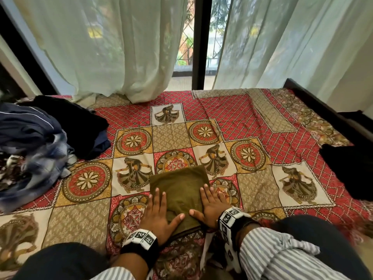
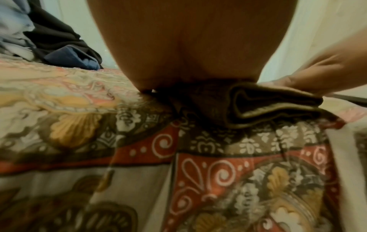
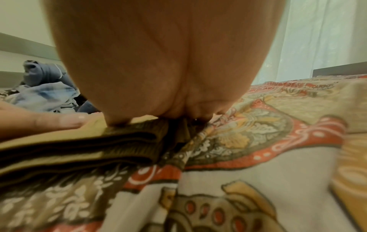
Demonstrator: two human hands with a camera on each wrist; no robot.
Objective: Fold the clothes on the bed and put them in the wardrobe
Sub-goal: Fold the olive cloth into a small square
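Note:
A folded olive-green garment (image 1: 179, 190) lies on the patterned bedsheet (image 1: 252, 122), close in front of me. My left hand (image 1: 159, 211) lies flat on its left side with straight, spread fingers and the thumb reaching across the cloth. My right hand (image 1: 212, 205) presses flat on its right edge, fingers partly on the sheet. In the left wrist view the palm (image 2: 188, 47) bears down on the stacked folds of the garment (image 2: 268, 108). The right wrist view shows the right palm (image 3: 158, 62) on the layered olive garment (image 3: 79, 141), with the left hand (image 3: 49, 124) beside it.
A heap of unfolded clothes (image 1: 40, 142), blue, black and tie-dyed, sits at the bed's left. One black garment (image 1: 347, 170) lies at the right edge. Sheer curtains (image 1: 113, 47) and a window stand beyond the bed. A dark bed frame (image 1: 314, 98) runs along the far right.

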